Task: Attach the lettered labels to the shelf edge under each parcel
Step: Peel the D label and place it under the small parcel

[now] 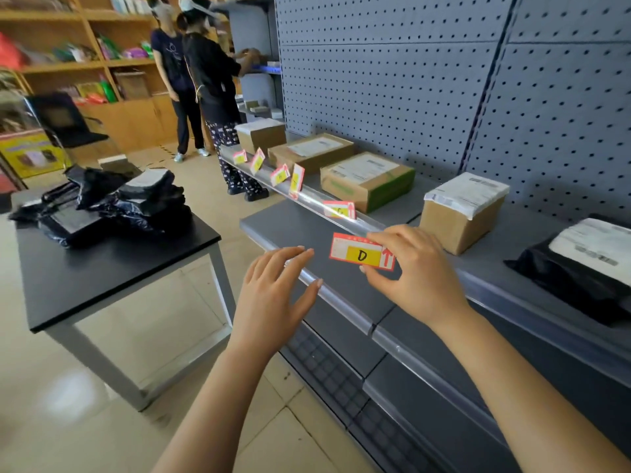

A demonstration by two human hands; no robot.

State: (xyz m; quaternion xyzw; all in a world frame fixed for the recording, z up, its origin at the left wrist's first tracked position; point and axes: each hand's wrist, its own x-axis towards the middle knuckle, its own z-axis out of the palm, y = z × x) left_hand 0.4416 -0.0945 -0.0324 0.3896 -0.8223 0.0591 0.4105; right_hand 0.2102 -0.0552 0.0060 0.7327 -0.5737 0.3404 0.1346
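1. Storeroom w/ grey pegboard shelving (pixel 392 80); wooden racks and two people stand well back at left, clear of the work.
2. Black table (pixel 112 264) at left carries a heap of black poly bags (pixel 112 206); open floor between it and the shelf, so room to step sideways.
3. Shelf edge strip (pixel 307 192) runs diagonally; four labels (pixel 280 174) on its far end sit crooked, a fifth (pixel 339 209) lies flatter, just under the green-taped carton (pixel 368 180).
4. Left hand (pixel 273 295) empty, fingers spread and relaxed, hovering near a lower shelf rail, prob. ready to steady or press.
5. Right hand (pixel 415 271) pinches the "D" label (pixel 362 256) by its right end, thumb below, fingers on top, letter facing out so it reads.
6. Next free stretch of strip lies below the small brown box (pixel 461 216); black parcel (pixel 580 268) beyond has no label yet.
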